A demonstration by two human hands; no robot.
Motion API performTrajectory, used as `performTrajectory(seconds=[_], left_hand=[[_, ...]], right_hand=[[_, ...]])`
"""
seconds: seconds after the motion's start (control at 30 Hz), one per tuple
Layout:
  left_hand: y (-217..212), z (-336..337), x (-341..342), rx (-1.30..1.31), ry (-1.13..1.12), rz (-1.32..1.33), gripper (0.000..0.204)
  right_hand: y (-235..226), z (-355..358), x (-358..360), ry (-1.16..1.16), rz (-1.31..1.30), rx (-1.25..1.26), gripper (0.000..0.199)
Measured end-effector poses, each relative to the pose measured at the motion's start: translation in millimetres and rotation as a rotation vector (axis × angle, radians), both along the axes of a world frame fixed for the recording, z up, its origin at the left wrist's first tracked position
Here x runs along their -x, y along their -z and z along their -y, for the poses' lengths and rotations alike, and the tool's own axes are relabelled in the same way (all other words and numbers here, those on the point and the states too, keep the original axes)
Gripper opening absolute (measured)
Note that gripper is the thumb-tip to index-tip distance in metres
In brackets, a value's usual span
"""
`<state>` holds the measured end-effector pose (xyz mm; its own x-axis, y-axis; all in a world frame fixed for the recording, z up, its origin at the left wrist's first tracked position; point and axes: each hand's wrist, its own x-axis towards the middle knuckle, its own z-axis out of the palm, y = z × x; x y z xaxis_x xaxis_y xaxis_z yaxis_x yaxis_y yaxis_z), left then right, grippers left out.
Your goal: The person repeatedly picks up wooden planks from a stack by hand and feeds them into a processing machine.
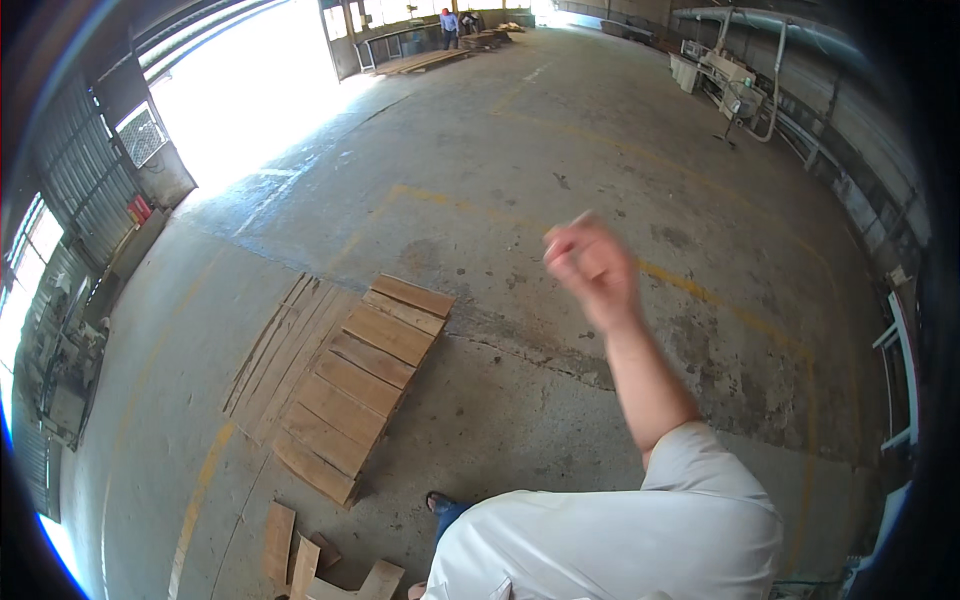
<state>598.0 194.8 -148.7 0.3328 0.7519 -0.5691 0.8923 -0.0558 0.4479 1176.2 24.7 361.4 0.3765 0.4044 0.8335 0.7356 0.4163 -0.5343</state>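
My right hand [590, 265] is raised in front of me on a bare forearm, above the concrete floor. It is blurred, and its fingers look curled into a loose fist with nothing visible in them. My left hand is out of view. A wooden pallet [355, 385] of several planks lies on the floor to the lower left of the hand, well apart from it. My light shirt fills the lower edge, with one foot [440, 503] showing beneath it.
Thin flat boards [275, 350] lie against the pallet's left side. Loose short boards [295, 560] sit near my feet. Machinery stands at the left wall [65, 370] and far right [735, 85]. A white metal frame [900, 370] is at the right. A distant person [450, 25] stands by stacked timber.
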Motion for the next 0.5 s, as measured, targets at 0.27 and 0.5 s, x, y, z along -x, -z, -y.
performTrajectory(seconds=[0.27, 0.5], left_hand=[[32, -70, -40, 0.099, 0.061, 0.05, 0.036], [33, -176, -69, 0.178, -0.102, 0.193, 0.035]], right_hand=[[-178, 2, 27, 0.159, 0.834, -0.642, 0.043], [-167, -63, 11, 0.071, 0.706, -0.738, 0.043]])
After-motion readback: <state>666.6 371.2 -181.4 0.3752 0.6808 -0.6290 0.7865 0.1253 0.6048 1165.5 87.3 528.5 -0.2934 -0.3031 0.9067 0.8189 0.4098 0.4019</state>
